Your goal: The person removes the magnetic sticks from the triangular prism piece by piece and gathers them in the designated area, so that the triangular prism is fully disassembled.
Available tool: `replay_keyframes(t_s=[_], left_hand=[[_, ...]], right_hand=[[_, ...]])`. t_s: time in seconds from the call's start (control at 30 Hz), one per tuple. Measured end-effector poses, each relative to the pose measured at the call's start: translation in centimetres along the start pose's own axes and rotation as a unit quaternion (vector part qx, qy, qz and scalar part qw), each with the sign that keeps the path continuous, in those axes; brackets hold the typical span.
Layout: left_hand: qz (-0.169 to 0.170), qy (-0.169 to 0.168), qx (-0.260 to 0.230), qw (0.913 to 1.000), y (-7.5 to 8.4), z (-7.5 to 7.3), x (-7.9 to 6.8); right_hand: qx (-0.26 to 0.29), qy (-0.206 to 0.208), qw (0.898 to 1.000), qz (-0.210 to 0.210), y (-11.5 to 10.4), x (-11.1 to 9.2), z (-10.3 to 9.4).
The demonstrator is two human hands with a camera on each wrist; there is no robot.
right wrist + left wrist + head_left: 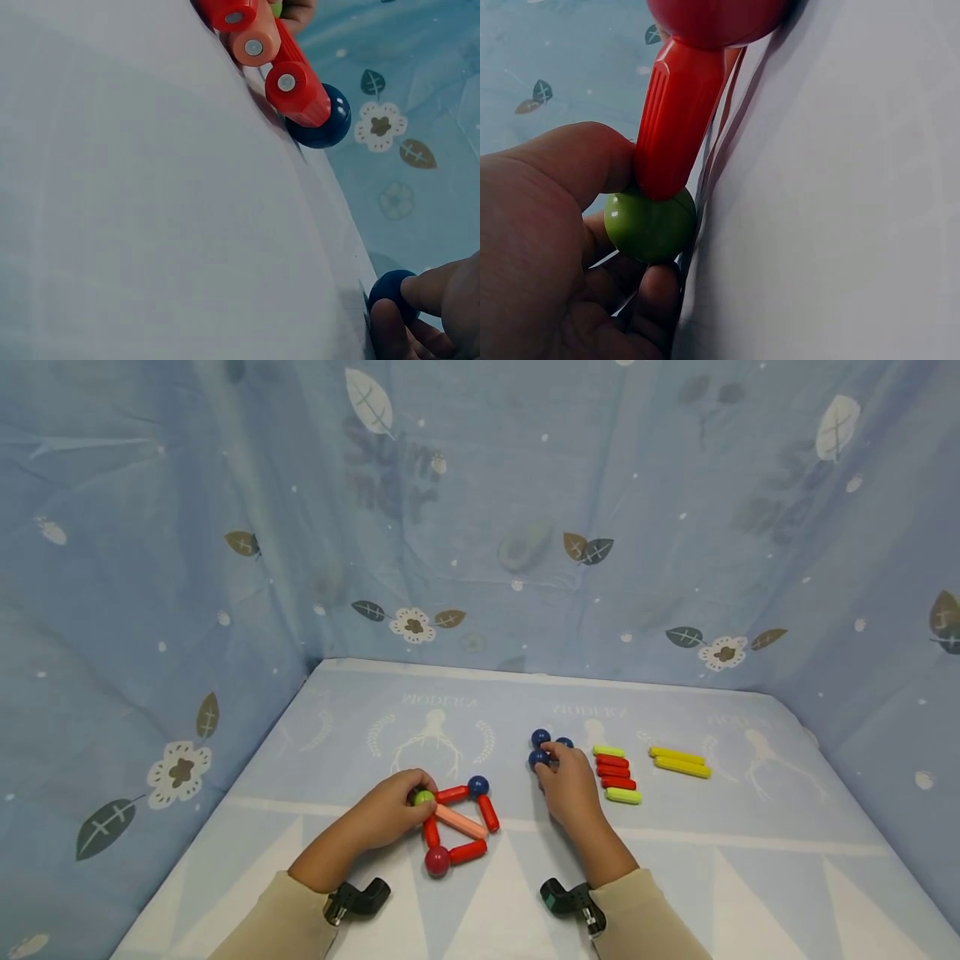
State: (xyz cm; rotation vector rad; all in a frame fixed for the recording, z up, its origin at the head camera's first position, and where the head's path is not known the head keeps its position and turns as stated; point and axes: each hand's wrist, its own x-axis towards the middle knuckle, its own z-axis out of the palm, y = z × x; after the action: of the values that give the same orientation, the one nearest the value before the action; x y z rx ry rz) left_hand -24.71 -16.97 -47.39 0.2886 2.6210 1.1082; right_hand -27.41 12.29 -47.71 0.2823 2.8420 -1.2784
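Note:
My left hand [393, 810] pinches a green ball [646, 225] at the left corner of a shape of magnetic rods and balls. Four-sided in outline, the shape has red rods [468, 852], a red ball [437, 862] at the near corner and a blue ball [477, 786] at the far one. An orange rod [461, 822] runs across its inside from the green ball. No ball shows at the right corner, where bare rod ends [286, 82] appear in the right wrist view. My right hand [570, 785] pinches a loose blue ball [390, 289] between thumb and fingers.
Two more blue balls [541, 738] lie by my right hand. Right of it, red rods [613, 772] sit in a column between short yellow-green rods [623, 796]. Two longer yellow rods [682, 767] lie farther right. A blue patterned curtain [480, 527] encloses the table.

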Motion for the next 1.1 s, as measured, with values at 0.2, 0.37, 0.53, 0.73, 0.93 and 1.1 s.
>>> replay_keyframes(t_s=[0.2, 0.37, 0.53, 0.73, 0.93, 1.1], left_hand=[[-0.001, 0.000, -0.001, 1.0000, 0.02, -0.05, -0.05], [0.001, 0.001, -0.002, 1.0000, -0.06, 0.00, -0.03], [0.003, 0.002, -0.002, 1.0000, -0.05, 0.05, -0.03], [0.004, 0.001, -0.005, 1.0000, 0.19, 0.13, -0.05], [0.000, 0.004, -0.004, 1.0000, 0.25, 0.21, -0.02], [-0.003, 0.003, -0.006, 1.0000, 0.15, 0.16, 0.00]], right_hand=[[0.015, -0.006, 1.000, 0.010, -0.09, -0.03, -0.07], [0.023, -0.002, 1.000, 0.005, -0.02, -0.02, -0.20], [0.029, -0.001, 1.000, 0.001, 0.25, 0.15, -0.23], [0.031, -0.003, 0.999, 0.008, 0.57, 0.31, -0.26], [0.038, -0.003, 0.999, 0.005, 0.70, 0.35, -0.30], [0.040, 0.006, 0.999, 0.003, 0.52, 0.15, -0.39]])
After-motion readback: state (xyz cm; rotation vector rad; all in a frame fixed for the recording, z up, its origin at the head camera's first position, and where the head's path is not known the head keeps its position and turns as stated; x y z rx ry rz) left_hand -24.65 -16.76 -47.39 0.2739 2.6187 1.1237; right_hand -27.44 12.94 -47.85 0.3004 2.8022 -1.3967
